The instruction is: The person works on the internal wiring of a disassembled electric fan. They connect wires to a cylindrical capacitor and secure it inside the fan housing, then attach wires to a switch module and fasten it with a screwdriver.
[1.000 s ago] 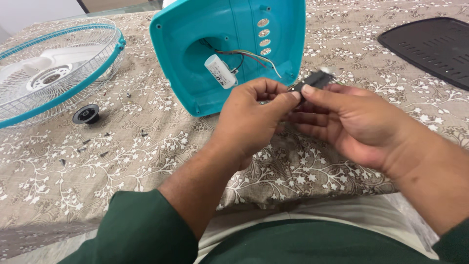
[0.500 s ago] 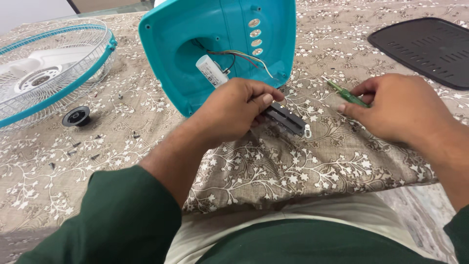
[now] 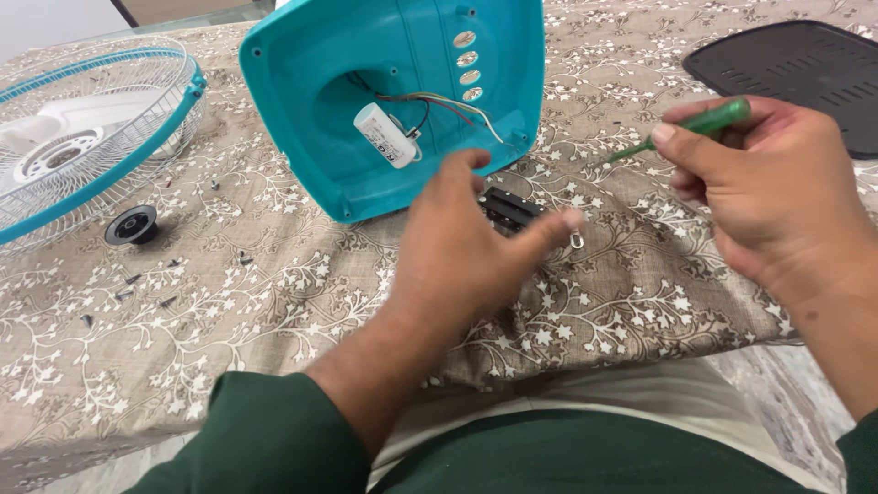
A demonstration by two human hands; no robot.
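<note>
Floral cloth [image 3: 274,302] is covering the table; left hand [image 3: 462,247] is hovering spread, empty, over a black switch block [image 3: 508,209], while right hand [image 3: 768,187] is pinching a green screwdriver [image 3: 695,126] beside the teal fan base [image 3: 402,101].

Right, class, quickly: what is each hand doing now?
Left hand: open, over the black switch block.
Right hand: closed on the green screwdriver.

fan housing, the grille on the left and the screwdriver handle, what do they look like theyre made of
Fan housing: looks like moulded teal plastic, smooth, slightly glossy, with cast-in ribs and holes. Grille: thin pale wire, likely coated metal, inside a teal rim. Screwdriver handle: see-through green plastic, shiny, held in the right hand.
</note>
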